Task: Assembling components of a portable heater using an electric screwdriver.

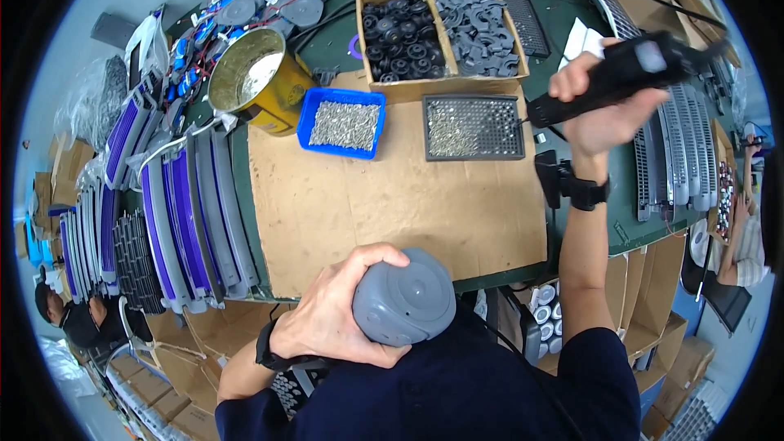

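My left hand [336, 310] is closed around a grey, rounded plastic housing [408, 298] with a small hole in it, held near my body at the front edge of the cardboard. My right hand [608, 118] grips a black electric screwdriver [608, 82], tilted so its bit points left, by the right end of a black perforated screw tray [510, 143]. Small silver screws [451, 132] are heaped in the tray's left half. To its left, a blue bin [306, 135] holds more silver screws or pins [345, 124]. Whether a screw sits on the bit is too small to tell.
Brown cardboard [392, 204] covers the green table's middle. Behind it, a divided box [445, 33] holds black round parts and grey curved parts. A yellow tin [286, 98] stands left. Purple-grey panels [175, 220] line the left, grey panels [682, 151] the right. A cable trails from the screwdriver.
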`<state>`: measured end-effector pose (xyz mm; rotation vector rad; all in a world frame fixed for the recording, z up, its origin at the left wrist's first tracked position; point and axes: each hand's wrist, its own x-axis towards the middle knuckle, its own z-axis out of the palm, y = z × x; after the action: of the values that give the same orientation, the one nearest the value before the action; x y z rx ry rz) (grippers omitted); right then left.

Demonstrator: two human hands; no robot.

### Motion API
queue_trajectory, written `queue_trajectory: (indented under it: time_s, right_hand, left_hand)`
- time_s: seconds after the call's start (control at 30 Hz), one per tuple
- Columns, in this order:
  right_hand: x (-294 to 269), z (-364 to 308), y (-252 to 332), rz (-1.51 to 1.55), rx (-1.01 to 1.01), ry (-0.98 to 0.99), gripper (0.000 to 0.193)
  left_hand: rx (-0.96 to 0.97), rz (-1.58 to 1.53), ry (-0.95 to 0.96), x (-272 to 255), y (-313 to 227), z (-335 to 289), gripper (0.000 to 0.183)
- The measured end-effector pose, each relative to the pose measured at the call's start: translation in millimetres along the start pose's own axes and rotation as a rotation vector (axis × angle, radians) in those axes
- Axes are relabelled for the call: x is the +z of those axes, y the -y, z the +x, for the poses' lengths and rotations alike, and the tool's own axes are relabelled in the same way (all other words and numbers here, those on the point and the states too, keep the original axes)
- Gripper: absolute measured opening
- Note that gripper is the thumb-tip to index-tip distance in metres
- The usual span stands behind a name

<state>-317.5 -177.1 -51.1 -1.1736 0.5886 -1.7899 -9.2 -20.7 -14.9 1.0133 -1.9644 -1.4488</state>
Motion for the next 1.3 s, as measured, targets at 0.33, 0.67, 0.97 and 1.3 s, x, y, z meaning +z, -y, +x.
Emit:
queue_trajectory:
  time_s: [0.33,0.67,0.97,1.3]
  right_hand:
    - [70,-23,88,0.543,0.035,0.225,0.057]
    - [121,-48,78,0.708,0.208,0.332,0.044]
    - [130,-53,71,0.751,0.211,0.374,0.047]
    - [133,-54,69,0.722,0.253,0.382,0.046]
  left_hand:
    - [0.065,-0.006,-0.038,1,4,-4,0.084]
    - [0.099,0.019,-0.034,4,2,-11,0.083]
    - [0.088,-0.01,-0.039,2,4,-15,0.083]
    - [0.028,-0.014,-0.009,3,5,-16,0.089]
